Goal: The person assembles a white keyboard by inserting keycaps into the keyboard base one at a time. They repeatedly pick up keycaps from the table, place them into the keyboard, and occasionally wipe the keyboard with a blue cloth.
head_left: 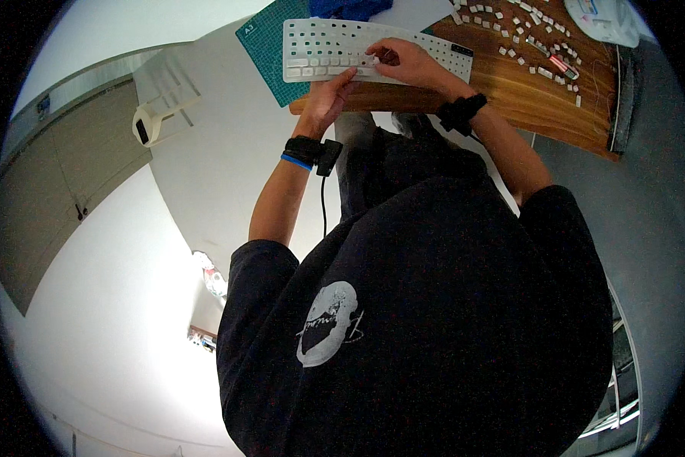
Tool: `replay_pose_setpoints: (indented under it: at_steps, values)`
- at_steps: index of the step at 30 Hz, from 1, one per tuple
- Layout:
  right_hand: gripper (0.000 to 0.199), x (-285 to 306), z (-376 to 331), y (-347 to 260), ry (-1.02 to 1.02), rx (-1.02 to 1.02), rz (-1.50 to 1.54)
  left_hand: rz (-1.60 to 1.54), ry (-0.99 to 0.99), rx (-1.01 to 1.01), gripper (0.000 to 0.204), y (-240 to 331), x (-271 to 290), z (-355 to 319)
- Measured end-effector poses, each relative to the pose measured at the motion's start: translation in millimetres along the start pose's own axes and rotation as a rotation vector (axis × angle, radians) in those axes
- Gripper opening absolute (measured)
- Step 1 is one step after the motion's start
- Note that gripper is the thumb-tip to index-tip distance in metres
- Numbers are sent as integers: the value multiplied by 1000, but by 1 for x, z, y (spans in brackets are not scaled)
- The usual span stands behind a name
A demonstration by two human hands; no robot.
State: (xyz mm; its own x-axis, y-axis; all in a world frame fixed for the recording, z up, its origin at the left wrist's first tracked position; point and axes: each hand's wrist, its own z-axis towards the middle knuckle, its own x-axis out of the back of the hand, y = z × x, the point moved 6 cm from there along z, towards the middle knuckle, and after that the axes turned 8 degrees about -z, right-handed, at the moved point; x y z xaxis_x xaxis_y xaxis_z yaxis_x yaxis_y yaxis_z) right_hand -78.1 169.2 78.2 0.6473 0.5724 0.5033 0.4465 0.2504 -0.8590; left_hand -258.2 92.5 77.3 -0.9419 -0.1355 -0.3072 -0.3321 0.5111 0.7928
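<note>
A white keyboard (300,47) lies across the near side of the table, partly over a green cutting mat. White keycaps cover part of its near rows at the left; dark square openings show in the rows behind. My left hand (330,99) grips the keyboard's near edge, its thumb resting on top and the other fingers hidden below. Over the middle of the board, my right hand (411,65) is closed with fingertips pinched close to the keys. Whatever may be between those fingertips is too small to make out.
Many loose white keycaps (516,38) lie scattered on the wooden table (464,114) to the right, around a red-and-silver slim tool (563,67). A clear plastic bag (605,19) sits at the far right, blue cloth (350,7) behind the keyboard. The green cutting mat (270,57) extends left.
</note>
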Motion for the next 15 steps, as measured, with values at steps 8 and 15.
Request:
replay_pose_setpoints:
  at_steps: [8,15]
  values:
    - [26,1,1,1,-53,-64,10,-16,-47,-105,43,-6,7,0]
    - [31,-2,1,9,-19,-50,76,-1,-69,-162,42,-3,5,2]
